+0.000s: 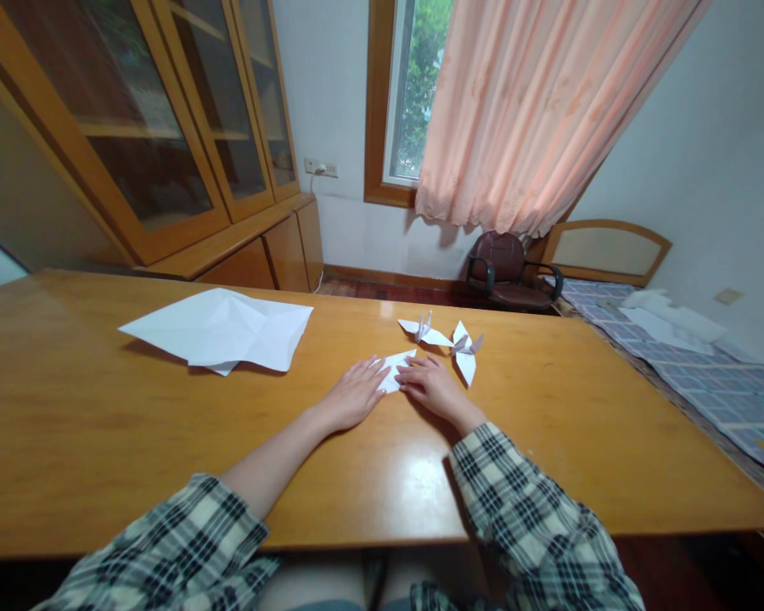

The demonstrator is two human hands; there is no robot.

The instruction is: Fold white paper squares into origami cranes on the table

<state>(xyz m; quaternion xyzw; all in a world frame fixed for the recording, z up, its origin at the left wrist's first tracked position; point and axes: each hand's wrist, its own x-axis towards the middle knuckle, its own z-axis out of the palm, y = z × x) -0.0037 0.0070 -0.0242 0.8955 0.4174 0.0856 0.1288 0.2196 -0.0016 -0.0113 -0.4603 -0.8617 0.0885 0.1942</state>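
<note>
A small piece of folded white paper [391, 373] lies on the wooden table [165, 458] between my hands. My left hand [355, 393] rests flat on its left side, fingers stretched out and covering part of it. On the paper's right edge lie the fingertips of my right hand [434, 386], slightly bent and apart. Just beyond my right hand are two folded paper cranes, one white crane [425, 331] with its wings spread and another crane [464, 350] to its right. The paper's exact folds are partly hidden under my fingers.
Several large creased white sheets [229, 331] lie at the table's left. Behind the table stand a glass-door cabinet [184, 127] and a brown armchair [502, 267]. A bed [693, 348] with a checked cover is at the right, below a pink curtain [535, 102].
</note>
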